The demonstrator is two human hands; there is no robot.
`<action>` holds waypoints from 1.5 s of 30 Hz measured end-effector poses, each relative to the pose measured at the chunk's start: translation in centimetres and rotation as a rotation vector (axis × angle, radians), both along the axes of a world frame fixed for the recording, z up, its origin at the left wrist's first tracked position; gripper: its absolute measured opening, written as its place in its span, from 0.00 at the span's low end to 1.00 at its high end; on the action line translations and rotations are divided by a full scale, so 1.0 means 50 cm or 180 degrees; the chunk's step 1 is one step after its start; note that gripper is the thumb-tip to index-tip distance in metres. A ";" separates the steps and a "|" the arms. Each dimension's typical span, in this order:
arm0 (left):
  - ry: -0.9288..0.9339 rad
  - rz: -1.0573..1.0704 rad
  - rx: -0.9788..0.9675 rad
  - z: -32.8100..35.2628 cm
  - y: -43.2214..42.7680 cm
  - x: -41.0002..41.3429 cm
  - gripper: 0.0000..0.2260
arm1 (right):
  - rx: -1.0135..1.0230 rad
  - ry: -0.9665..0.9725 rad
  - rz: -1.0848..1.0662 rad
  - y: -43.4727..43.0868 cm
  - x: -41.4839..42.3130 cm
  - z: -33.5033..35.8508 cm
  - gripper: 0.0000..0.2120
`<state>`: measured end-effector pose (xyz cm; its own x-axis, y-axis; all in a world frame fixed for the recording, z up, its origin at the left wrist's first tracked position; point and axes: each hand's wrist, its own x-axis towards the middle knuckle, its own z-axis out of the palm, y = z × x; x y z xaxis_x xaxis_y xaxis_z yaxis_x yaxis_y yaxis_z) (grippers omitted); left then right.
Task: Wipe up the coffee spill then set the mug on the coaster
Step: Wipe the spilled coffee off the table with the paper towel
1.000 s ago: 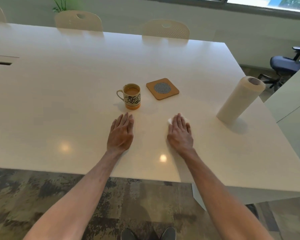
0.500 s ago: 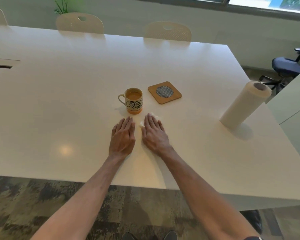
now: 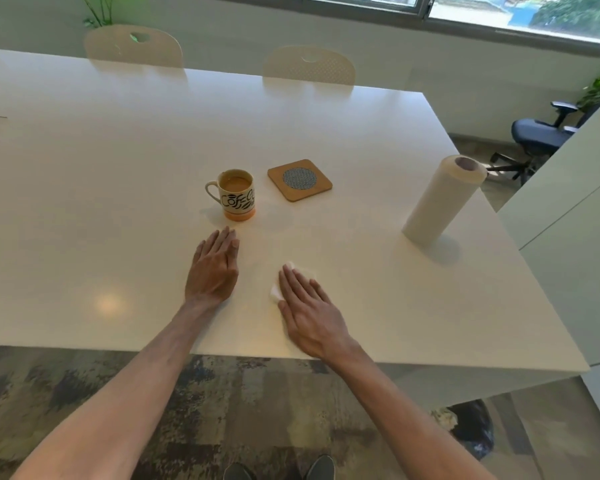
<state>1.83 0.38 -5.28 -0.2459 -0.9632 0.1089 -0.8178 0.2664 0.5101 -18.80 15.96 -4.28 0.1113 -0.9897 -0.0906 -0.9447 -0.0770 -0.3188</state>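
Observation:
A mug [image 3: 237,194] with black lettering and an orange base stands on the white table [image 3: 118,168], full of coffee, its handle to the left. Right of it lies a square cork coaster [image 3: 299,179] with a grey round inset, nothing on it. My left hand [image 3: 213,268] rests flat on the table just below the mug, fingers together. My right hand [image 3: 307,311] presses flat on a white paper towel [image 3: 275,293] near the table's front edge; only the towel's edges show past my fingers. No coffee stain is visible on the surface.
A paper towel roll [image 3: 440,199] stands upright at the right side of the table. Two cream chairs [image 3: 309,65] sit at the far edge. A dark office chair [image 3: 537,136] and a white cabinet [image 3: 568,230] are to the right. A black bag [image 3: 471,427] lies on the floor.
My right hand has swept the paper towel left toward the mug, then back right and closer to the front edge. The left hand has stayed flat below the mug.

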 end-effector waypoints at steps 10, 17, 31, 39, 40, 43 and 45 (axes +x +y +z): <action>-0.0022 0.0041 -0.0017 0.001 0.005 0.001 0.27 | 0.0129 0.0166 -0.1175 0.082 -0.179 -0.010 0.31; 0.0022 0.0149 -0.0192 0.000 -0.003 -0.007 0.27 | 0.0086 0.0046 -0.1322 0.110 -0.100 -0.010 0.30; -0.0007 0.0128 -0.0122 0.000 0.000 -0.007 0.26 | -0.0106 -0.0228 -0.0150 -0.012 0.152 -0.016 0.30; -0.0023 0.0091 -0.0008 0.006 0.008 -0.004 0.26 | 0.0059 -0.0145 -0.0609 -0.116 0.070 0.012 0.30; -0.0018 0.0090 -0.0007 0.006 0.009 -0.004 0.26 | 0.0070 -0.0114 -0.0676 -0.121 0.049 0.015 0.30; -0.0030 0.0077 -0.0009 0.003 0.010 -0.002 0.26 | 0.0137 -0.0059 -0.0913 -0.117 -0.012 0.022 0.30; -0.0040 0.0061 -0.0030 0.001 0.008 -0.002 0.26 | 0.0146 -0.0054 -0.1083 -0.098 -0.049 0.026 0.29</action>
<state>1.75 0.80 -5.25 -0.2288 -0.9667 0.1149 -0.8292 0.2554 0.4973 -21.24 11.08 -2.97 -0.2226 -0.9653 -0.1369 -0.9084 0.2563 -0.3305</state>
